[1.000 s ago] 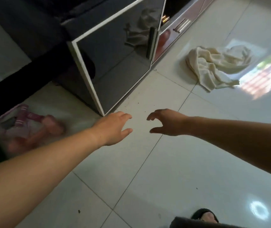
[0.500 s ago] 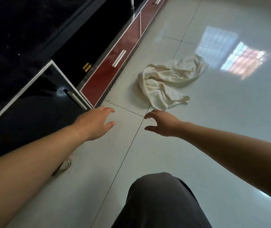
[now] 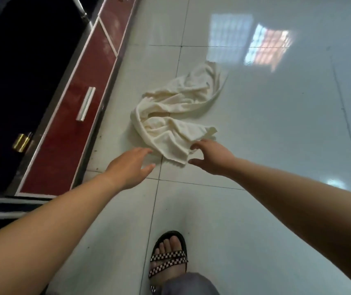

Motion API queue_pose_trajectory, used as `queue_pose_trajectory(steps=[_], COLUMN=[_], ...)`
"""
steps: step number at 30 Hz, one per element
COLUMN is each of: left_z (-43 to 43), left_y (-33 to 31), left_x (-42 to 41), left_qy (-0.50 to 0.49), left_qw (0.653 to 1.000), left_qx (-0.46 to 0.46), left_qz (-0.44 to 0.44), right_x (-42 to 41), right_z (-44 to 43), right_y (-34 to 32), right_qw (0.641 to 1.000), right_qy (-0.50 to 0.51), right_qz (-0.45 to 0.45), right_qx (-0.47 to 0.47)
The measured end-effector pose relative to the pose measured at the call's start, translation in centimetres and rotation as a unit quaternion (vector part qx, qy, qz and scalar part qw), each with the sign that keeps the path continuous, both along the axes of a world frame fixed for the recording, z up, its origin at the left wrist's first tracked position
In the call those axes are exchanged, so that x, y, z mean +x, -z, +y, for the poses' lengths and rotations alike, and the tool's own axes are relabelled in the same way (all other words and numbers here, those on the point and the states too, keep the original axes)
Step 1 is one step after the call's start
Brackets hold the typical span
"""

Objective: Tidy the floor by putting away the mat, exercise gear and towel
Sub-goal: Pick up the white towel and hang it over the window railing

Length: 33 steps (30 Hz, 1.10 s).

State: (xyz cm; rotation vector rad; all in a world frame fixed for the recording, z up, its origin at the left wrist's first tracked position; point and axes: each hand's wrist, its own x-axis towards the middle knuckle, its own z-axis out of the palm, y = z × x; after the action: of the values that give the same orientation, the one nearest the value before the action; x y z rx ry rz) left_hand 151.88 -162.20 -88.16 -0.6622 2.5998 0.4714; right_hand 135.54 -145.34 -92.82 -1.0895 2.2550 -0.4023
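**A:** Where is the towel?

**B:** The cream towel lies crumpled on the glossy white tiled floor, just beside the base of a dark cabinet. One end trails away from the person, towards a bright window reflection on the tiles. The bunched part is nearer the person.

**A:** And the person's hands?

**B:** Both arms reach forward and down, and the hands are apart, one on each side of the towel's near edge. The left hand has its fingers stretched out and loosely spread, and it holds nothing. Its fingertips are just beside the towel's near-left fold. Whether they touch it cannot be told.

**A:** The right one?

**B:** The right hand is at the near-right corner, with the fingers bent and the thumb held away from them. The fingertips overlap the edge of the cloth, but nothing is pinched between fingers and thumb.

**A:** What else is around?

**B:** The cabinet has red drawer fronts with pale borders along its bottom. One carries a silver bar handle. A brass-coloured fitting shows in the dark part above. Near the bottom edge of the view a foot in a black sandal with chequered straps stands on the tiles, with a grey trouser leg beside it.
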Motion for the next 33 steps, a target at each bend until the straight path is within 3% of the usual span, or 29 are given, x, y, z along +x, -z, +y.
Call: queue_pose_trajectory(steps=[7, 11, 16, 25, 33], left_z=[0.9, 1.1, -0.6, -2.6, -0.5], left_y=[7.1, 9.5, 10.1, 10.2, 8.3], left_x=[-5.4, -6.9, -8.9, -4.8, -4.4], left_qy=[0.029, 0.070, 0.054, -0.018, -0.015], left_qw=[0.999, 0.996, 0.994, 0.995, 0.991], left_qx=[0.026, -0.012, -0.034, -0.064, 0.001], left_qz=[0.008, 0.049, 0.086, 0.074, 0.134], right_x=[-2.6, -3.9, -4.9, -1.1, -0.5], right_z=[0.4, -0.9, -4.2, -5.6, -0.7], right_y=[4.6, 6.4, 8.0, 10.7, 6.9], right_qw=[0.999, 0.996, 0.987, 0.985, 0.975], right_qy=[0.051, 0.086, 0.149, 0.139, 0.169], right_qz=[0.007, 0.026, 0.029, 0.078, -0.022], right_qx=[0.014, 0.003, -0.051, -0.072, -0.145])
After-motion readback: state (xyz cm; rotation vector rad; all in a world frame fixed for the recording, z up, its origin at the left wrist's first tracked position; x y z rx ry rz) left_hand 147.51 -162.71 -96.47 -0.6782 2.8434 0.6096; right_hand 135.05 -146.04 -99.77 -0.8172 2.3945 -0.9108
